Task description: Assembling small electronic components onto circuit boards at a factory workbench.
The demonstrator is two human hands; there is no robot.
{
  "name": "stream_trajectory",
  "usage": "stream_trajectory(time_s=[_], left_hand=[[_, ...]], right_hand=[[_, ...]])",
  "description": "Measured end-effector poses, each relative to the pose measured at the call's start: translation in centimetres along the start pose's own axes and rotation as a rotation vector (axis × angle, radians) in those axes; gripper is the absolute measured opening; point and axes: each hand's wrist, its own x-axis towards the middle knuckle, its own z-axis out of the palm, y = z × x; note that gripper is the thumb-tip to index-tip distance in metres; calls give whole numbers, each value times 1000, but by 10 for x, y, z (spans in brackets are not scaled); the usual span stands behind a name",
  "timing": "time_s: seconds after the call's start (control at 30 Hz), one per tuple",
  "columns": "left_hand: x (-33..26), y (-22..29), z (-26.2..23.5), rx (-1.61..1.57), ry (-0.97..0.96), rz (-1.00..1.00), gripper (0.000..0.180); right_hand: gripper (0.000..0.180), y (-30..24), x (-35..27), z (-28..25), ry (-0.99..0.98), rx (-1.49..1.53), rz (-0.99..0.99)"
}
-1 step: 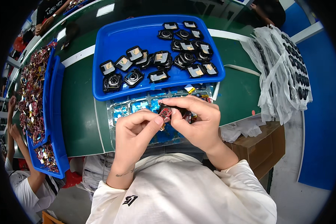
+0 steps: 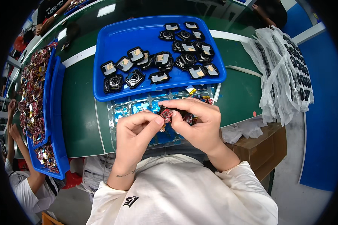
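Over the near edge of the table, both hands meet at a small red circuit board [image 2: 166, 114]. My left hand [image 2: 136, 132] is closed, pinching the board's lower left side between thumb and fingertips. With its thumb and forefinger, my right hand [image 2: 199, 117] grips a black watch case [image 2: 179, 111], which is mostly hidden by the fingers. The board lies against this case. Below the hands is a clear compartment tray [image 2: 112, 125] with blue-filmed pieces. A yellow-and-white piece [image 2: 190, 89] rests at its far side.
A blue tray [image 2: 120, 35] beyond my hands holds several black watch cases [image 2: 134, 77]. On the left, blue bins [image 2: 55, 112] are heaped with red circuit boards [image 2: 35, 90]. White wrapping with black parts [image 2: 278, 71] lies at right, above a cardboard box [image 2: 264, 148]. Other people work nearby.
The red circuit board has turned very slightly between my fingers. Both hands keep nearly the same place and grip.
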Motion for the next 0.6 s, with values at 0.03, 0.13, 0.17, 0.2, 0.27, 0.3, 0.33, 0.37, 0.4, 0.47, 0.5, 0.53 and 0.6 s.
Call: stream_trajectory(time_s=[0.03,0.13,0.17,0.2,0.27,0.3,0.33,0.37,0.4,0.47,0.5,0.53,0.6], left_hand=[[0,-1,0,-50,0,-16,9],[-2,-2,3,-121,20,-38,10],[-3,-2,5,-141,35,-50,10],[-3,-4,5,-165,45,-41,10],[-3,-7,6,-189,58,-28,10],[-3,-7,6,-211,70,-24,10],[-4,-6,9,-207,73,13,10],[-3,-10,9,-145,78,61,10],[-3,-11,12,-131,91,87,10],[-2,-13,14,-123,113,130,11],[-2,-14,14,-133,123,137,11],[-2,-15,15,-173,142,136,11],[-3,-14,17,-217,164,145,13]], right_hand=[[25,0,-1,1,0,25,0],[26,-5,-4,-2,-21,45,35],[27,-6,-3,-2,-16,57,48],[26,-3,-1,-3,-22,32,-38],[24,-8,1,-5,-51,64,-6],[24,-11,3,-7,-65,75,15],[24,-12,3,-7,-69,69,5],[24,-10,4,-7,-76,88,48],[24,-10,5,-8,-83,106,91],[24,-19,12,-11,-116,73,112],[25,-22,15,-13,-146,44,145],[25,-21,16,-15,-200,62,184],[25,-25,19,-19,-272,74,222]])
